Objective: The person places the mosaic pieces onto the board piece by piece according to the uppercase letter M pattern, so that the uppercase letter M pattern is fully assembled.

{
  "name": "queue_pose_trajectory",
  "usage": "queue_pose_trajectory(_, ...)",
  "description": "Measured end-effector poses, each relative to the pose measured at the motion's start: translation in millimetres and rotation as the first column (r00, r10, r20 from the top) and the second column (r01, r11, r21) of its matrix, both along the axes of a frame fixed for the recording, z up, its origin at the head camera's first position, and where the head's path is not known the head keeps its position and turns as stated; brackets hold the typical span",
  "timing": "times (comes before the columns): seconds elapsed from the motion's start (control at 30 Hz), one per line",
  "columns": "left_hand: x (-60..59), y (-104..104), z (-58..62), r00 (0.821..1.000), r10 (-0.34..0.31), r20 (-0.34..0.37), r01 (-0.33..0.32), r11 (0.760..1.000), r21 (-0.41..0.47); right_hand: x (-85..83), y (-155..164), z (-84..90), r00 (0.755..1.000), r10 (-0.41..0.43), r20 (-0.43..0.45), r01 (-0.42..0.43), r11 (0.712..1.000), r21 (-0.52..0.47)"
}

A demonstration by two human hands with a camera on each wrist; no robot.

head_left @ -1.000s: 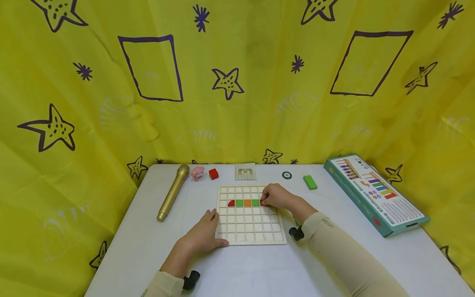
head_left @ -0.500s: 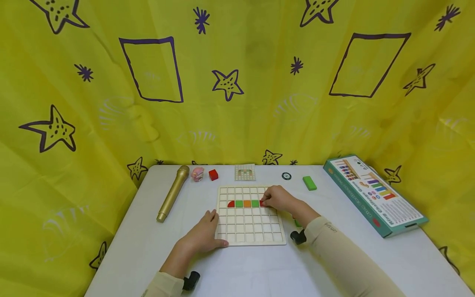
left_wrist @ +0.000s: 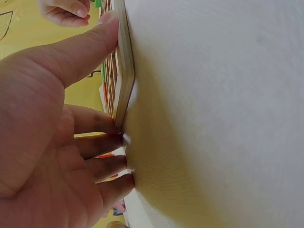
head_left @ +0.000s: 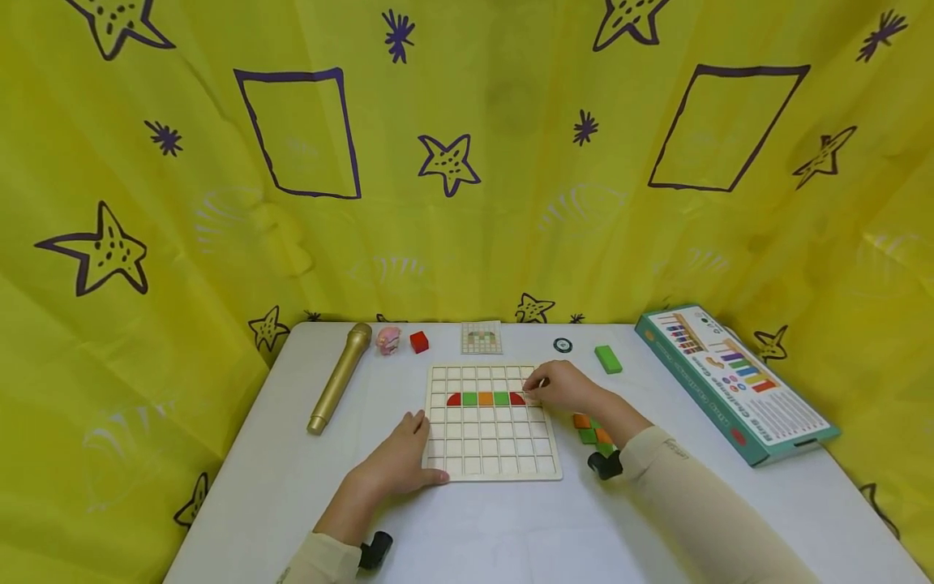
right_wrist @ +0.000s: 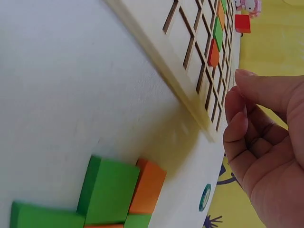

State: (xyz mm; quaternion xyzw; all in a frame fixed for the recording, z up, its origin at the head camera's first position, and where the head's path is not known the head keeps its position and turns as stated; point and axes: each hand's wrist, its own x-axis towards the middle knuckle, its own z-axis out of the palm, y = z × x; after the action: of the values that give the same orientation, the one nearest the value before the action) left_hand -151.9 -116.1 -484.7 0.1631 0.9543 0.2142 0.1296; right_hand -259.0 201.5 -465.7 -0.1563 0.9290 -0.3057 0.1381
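Note:
A pale wooden grid board (head_left: 481,466) lies on the table. One of its rows carries red, green, orange, green and red tiles, with a rounded red tile (head_left: 516,399) at the right end. My left hand (head_left: 397,458) rests at the board's lower left corner, thumb on the front edge and fingers along the left side. Just right of the red tile, my right hand (head_left: 565,388) is over the board's right edge. In the right wrist view its fingers (right_wrist: 236,126) are loosely bent with nothing between them, and the rounded red tile (right_wrist: 213,54) lies in its cell.
Several green and orange blocks (head_left: 588,436) lie right of the board. Behind it are a patterned card (head_left: 481,337), a red cube (head_left: 419,341), a pink figurine (head_left: 388,341), a round token (head_left: 563,345) and a green block (head_left: 608,358). A gold microphone (head_left: 339,381) and a game box (head_left: 737,381) flank these.
My right hand has let go of the rounded red tile and moved slightly right, so the tile and the loose blocks show more fully. My left hand stays at the board's corner.

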Motion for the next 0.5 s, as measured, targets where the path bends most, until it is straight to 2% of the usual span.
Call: queue_pose_trajectory(0.5, 0.2, 0, 2.8, 1.0, -0.017, -0.011, 0.017, 1.0, -0.008, 18.3, 42, 5.8, 0.999, -0.048, 0.019, 0.048, 0.999, 0.003)
